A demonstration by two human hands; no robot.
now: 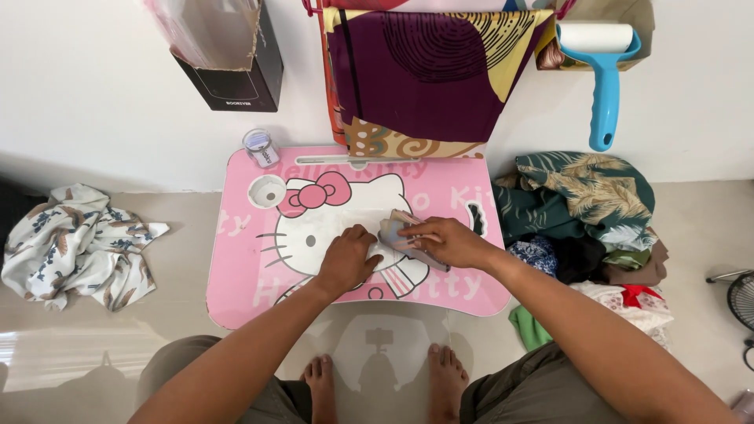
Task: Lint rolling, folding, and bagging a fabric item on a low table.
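The pink lap surface (251, 290) with its cartoon cat print fills the middle of the frame, standing on the pale floor in front of my bare feet. To its right, a heap of mixed clothes (585, 216) spreads along the right side, green leafy prints on top. Above it, at the upper centre, a purple and yellow patterned cloth (424, 71) hangs against the white wall. A crumpled white cloth with blue leaves (75, 243) lies on the floor at the left edge. A black box (236, 74) is fixed to the wall at the upper left, and a blue lint roller (601, 67) hangs at the upper right. A small clear jar (261, 148) stands at the surface's top edge.

In the centre, my right hand (449, 242) grips a small folded piece of cloth (394, 230), greyish and beige, pinching its upper edge. My left hand (347, 261) lies flat and released just beside that piece, pressing on the surface, fingertips touching it.
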